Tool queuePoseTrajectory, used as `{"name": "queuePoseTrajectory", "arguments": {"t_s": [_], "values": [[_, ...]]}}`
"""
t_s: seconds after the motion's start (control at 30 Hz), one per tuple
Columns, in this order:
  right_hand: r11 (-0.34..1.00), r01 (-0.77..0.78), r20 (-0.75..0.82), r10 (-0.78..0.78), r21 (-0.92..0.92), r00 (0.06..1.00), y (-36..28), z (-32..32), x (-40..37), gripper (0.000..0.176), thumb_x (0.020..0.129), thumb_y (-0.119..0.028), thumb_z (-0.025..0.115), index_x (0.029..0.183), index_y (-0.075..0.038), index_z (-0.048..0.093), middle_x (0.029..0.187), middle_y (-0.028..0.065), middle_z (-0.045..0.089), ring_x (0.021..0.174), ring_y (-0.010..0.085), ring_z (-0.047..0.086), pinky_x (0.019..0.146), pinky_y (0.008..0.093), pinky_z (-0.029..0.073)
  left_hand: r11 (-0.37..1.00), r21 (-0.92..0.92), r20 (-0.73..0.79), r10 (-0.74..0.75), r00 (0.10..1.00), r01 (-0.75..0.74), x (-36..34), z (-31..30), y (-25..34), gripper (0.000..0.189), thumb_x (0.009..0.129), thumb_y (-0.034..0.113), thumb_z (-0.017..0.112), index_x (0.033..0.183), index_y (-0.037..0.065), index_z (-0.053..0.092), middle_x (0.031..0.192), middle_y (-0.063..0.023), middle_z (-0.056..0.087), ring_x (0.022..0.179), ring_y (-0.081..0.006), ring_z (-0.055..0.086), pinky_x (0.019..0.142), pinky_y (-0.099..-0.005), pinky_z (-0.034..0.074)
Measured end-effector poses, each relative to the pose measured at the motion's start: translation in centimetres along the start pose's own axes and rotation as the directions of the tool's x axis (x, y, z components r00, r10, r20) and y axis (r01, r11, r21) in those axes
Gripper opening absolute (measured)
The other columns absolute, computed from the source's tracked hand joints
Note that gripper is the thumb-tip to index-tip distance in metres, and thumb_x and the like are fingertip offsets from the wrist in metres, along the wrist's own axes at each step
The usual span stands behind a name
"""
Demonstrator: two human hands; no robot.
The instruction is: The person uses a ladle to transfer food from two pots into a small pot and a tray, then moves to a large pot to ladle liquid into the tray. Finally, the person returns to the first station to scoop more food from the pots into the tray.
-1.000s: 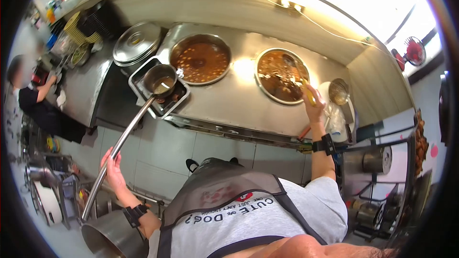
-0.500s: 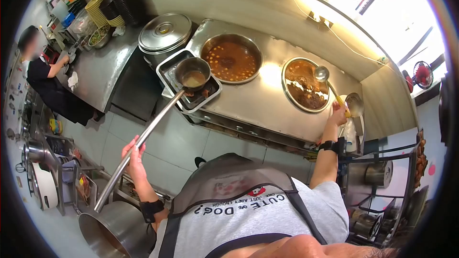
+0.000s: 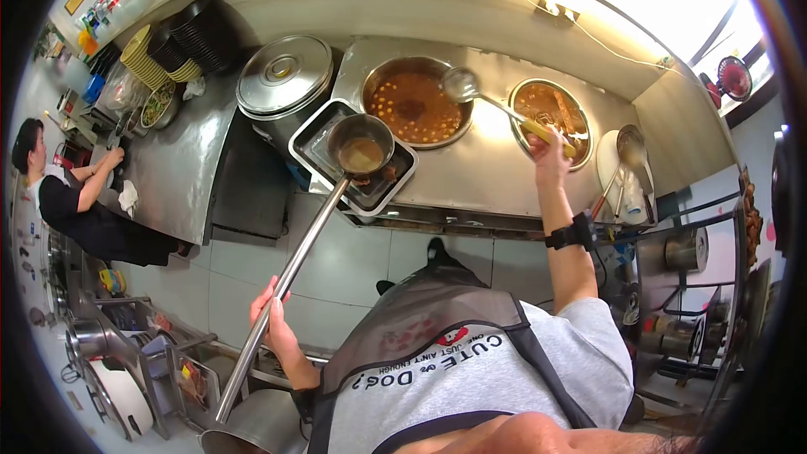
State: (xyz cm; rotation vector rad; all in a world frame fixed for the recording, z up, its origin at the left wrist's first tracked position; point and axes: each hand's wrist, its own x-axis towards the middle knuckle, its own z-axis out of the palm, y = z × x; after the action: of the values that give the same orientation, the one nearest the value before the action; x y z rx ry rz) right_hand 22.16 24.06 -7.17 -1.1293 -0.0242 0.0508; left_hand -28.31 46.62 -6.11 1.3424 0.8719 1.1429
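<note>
My left hand (image 3: 273, 328) grips the long steel handle of a big dipper (image 3: 361, 145), whose cup holds brown broth and rests over a rectangular tray (image 3: 313, 136). My right hand (image 3: 548, 151) holds a yellow-handled ladle (image 3: 461, 84), its bowl raised over the right edge of the middle pot of brown stew (image 3: 414, 103). A second pot of dark braised food (image 3: 552, 109) sits just right of that hand.
A lidded steel pot (image 3: 283, 76) stands left of the tray. A strainer (image 3: 630, 147) and utensils lie at the counter's right end. Stacked bowls (image 3: 147, 59) sit at the far left, where another person (image 3: 71, 202) works. A steel bucket (image 3: 252, 429) is below my left hand.
My right hand lifted the ladle out of the right pot and swung it left, over the middle pot. The dipper stays over the tray, my left hand still on its handle.
</note>
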Motion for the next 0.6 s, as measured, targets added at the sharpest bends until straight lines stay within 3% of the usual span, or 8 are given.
{"name": "queuePoseTrajectory", "arguments": {"t_s": [0.07,0.13,0.2,0.3,0.4,0.47,0.6], "values": [[0.989,-0.052,0.126,0.069,-0.137,0.99,1.4,3.0,-0.7,0.024,0.089,-0.017,0.06,0.102,0.004,0.059,0.077,0.0139,0.064,0.059,0.0139,0.061,0.051,0.0251,0.052,0.999,-0.043,-0.028,0.017,0.999,-0.018,0.3,0.0,0.1,0.021,0.089,0.002,0.048,0.109,-0.006,0.05,0.119,-0.0287,0.052,0.113,-0.0338,0.054,0.088,-0.0372,0.052],[0.982,0.005,0.316,0.055,-0.187,0.947,4.0,4.5,-1.2,0.025,0.09,-0.013,0.06,0.107,0.006,0.058,0.078,0.0122,0.064,0.063,0.0123,0.061,0.053,0.0246,0.053,0.999,-0.022,-0.025,0.032,0.999,-0.033,0.9,-0.3,-0.2,0.024,0.088,0.004,0.049,0.109,-0.006,0.05,0.119,-0.0301,0.052,0.112,-0.035,0.055,0.086,-0.0378,0.052],[0.921,0.061,0.411,0.111,-0.384,0.905,5.6,5.6,-1.8,0.027,0.091,-0.012,0.059,0.114,0.0,0.06,0.082,0.0075,0.064,0.067,0.0095,0.059,0.059,0.0238,0.053,1.0,-0.021,-0.019,0.015,1.0,-0.015,1.0,-0.3,0.2,0.026,0.087,0.006,0.049,0.109,-0.006,0.049,0.118,-0.0318,0.052,0.111,-0.0353,0.055,0.085,-0.0385,0.052],[0.874,0.103,0.485,0.162,-0.475,0.86,6.7,6.2,-2.1,0.025,0.089,-0.012,0.061,0.113,-0.004,0.063,0.083,0.005,0.064,0.068,0.0071,0.058,0.059,0.0234,0.052,1.0,-0.018,-0.046,0.006,0.999,-0.007,1.3,-0.5,0.2,0.026,0.086,0.005,0.047,0.109,-0.006,0.049,0.117,-0.0337,0.052,0.109,-0.0352,0.056,0.085,-0.0388,0.053],[0.797,0.157,0.551,0.247,-0.583,0.797,6.9,5.8,-2.3,0.024,0.085,-0.01,0.064,0.109,-0.005,0.065,0.085,0.0067,0.067,0.072,0.0115,0.062,0.064,0.027,0.053,1.0,-0.022,-0.04,0.006,0.999,-0.007,1.5,-0.9,0.2,0.027,0.086,0.006,0.046,0.109,-0.007,0.049,0.117,-0.0342,0.052,0.107,-0.0355,0.057,0.083,-0.0379,0.054],[0.718,0.439,0.68,0.065,-0.54,0.731,7.3,5.4,-2.0,0.025,0.081,-0.008,0.067,0.106,-0.005,0.066,0.091,0.011,0.068,0.077,0.0199,0.066,0.07,0.0309,0.053,0.999,-0.041,-0.073,-0.018,0.997,0.015,1.7,-0.9,0.4,0.027,0.086,0.006,0.045,0.109,-0.007,0.049,0.117,-0.0342,0.051,0.106,-0.0357,0.057,0.082,-0.0368,0.055],[0.668,0.436,0.671,0.13,-0.603,0.73,5.6,4.9,-0.3,0.028,0.079,-0.007,0.068,0.106,-0.006,0.066,0.096,0.0147,0.067,0.082,0.0281,0.066,0.075,0.0336,0.052,0.997,-0.019,-0.172,-0.075,0.982,0.073,1.9,0.1,1.2,0.028,0.085,0.007,0.045,0.109,-0.007,0.049,0.117,-0.033,0.052,0.103,-0.0353,0.058,0.081,-0.0358,0.055]]}}
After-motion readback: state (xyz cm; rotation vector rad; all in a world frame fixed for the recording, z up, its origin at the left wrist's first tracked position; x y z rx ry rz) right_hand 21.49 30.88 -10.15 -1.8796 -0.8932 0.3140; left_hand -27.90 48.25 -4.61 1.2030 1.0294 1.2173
